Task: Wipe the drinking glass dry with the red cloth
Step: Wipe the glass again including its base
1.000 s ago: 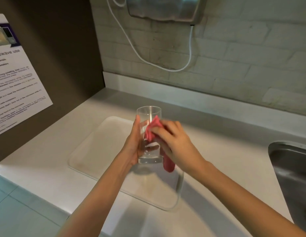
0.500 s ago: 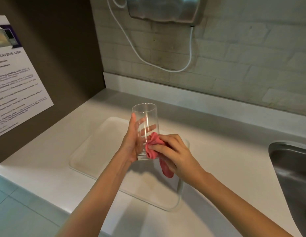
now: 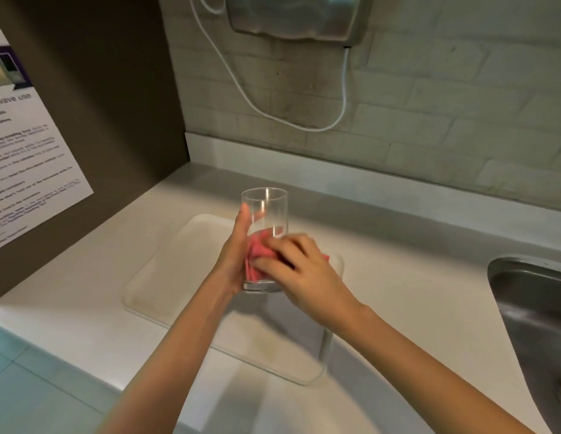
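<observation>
A clear drinking glass (image 3: 266, 205) is held upright above a white tray (image 3: 179, 264). My left hand (image 3: 234, 255) wraps its left side, thumb up along the wall. The red cloth (image 3: 257, 255) is bunched against the lower near side of the glass. My right hand (image 3: 299, 267) presses the cloth there, fingers curled over it. A small corner of cloth shows past my right hand's knuckles. The glass's bottom edge shows just below my fingers.
The white counter (image 3: 414, 292) runs to a steel sink (image 3: 536, 308) at the right. A metal hand dryer (image 3: 298, 17) with a white cable hangs on the brick wall behind. A printed notice (image 3: 25, 145) is fixed on the dark panel at the left.
My right hand has slid the cloth from near the rim down to the glass's lower part and further across its near side. The hanging tail of cloth is now tucked behind my hand.
</observation>
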Available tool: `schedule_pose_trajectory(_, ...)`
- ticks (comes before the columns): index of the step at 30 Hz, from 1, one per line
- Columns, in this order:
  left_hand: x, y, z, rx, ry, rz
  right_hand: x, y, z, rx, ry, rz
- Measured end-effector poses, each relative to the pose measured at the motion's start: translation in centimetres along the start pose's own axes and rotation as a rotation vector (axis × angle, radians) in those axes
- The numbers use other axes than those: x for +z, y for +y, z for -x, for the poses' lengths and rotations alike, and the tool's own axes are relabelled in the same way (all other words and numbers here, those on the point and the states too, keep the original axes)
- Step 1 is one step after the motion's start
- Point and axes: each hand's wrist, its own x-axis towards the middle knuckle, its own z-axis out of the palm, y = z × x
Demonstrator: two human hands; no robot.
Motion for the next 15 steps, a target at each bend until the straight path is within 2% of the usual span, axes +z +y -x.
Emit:
schedule_pose_trajectory(2, -0.6, 0.3, 0.0, 0.012, 0.045, -0.008, 0.1, 0.4, 2.4, -0.01, -0.012, -0.065)
schedule_pose_trajectory(7, 0.1, -0.3, 0.6, 0.016, -0.03, -0.049, -1.2, 2.2, 0.5, 0.379, 0.235, -0.246)
schedule_pose_trajectory(9, 0.8, -0.8, 0.6, 0.005, -0.045, -0.043, -1.8, 2.6, -1.8, 0.429, 0.307, -0.218)
schedule_pose_trajectory(11, 1.5, -1.2, 0.5, 0.016, -0.033, -0.064, -2.0, 2.1, -3.4, 0.354, 0.301, -0.152)
schedule_pose_trajectory(15, 0.6, -1.2, 0.0, 0.03, 0.025, -0.121, -0.6, 0.1, -2.6, 0.083, 0.117, 0.035)
